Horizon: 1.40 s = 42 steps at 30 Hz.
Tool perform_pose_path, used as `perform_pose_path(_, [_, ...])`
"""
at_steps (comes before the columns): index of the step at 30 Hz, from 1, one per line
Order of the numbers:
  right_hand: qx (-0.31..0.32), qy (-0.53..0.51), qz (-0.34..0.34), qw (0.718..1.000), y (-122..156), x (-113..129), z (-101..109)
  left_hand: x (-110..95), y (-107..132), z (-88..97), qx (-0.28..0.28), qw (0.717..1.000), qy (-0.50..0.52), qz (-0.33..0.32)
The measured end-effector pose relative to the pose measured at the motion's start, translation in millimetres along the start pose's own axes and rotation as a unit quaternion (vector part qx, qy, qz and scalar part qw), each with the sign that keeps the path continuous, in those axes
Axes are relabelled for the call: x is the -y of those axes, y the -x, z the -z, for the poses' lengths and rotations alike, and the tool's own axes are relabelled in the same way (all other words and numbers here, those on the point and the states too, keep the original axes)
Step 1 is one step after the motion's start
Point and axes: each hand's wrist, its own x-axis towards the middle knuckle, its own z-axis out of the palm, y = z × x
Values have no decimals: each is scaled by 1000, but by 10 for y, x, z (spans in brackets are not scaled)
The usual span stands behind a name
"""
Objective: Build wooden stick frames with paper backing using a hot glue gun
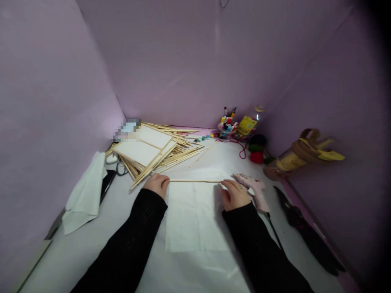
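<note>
A thin wooden stick (195, 181) lies crosswise between my two hands, along the far edge of a white sheet (197, 217) that could be cloth or paper. My left hand (157, 184) is closed around the stick's left end, which its fingers hide. At the other end, my right hand (236, 193) has its thumb and fingertips on the stick. Just right of that hand is a pale pink glue gun (258, 193), its dark cord running toward me.
A frame of sticks with white panels (131, 151) rests on a pile of wooden sticks (183, 158) at the back left. Scissors (121, 167) and a folded white cloth (84, 195) are at left. Pens (227, 124), yarn (257, 154) and a tilted jar (290, 158) stand right.
</note>
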Motion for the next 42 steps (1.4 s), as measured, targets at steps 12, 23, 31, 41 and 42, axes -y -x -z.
perform_pose_path(12, [67,33,7,997,108,-4,-129,-59,13,30,-12,1000,-6,-2])
perform_pose_path(23, [60,45,24,997,165,-36,-164,-96,28,48,1,1000,-6,28])
perform_pose_path(31, [70,57,17,996,167,-19,-143,-105,37,46,-4,999,-5,41])
perform_pose_path(41, [66,52,16,996,178,-17,-165,-49,28,16,-4,1000,2,21])
perform_pose_path(42, [66,52,16,996,179,-18,-167,-48,27,16,-5,1000,1,19])
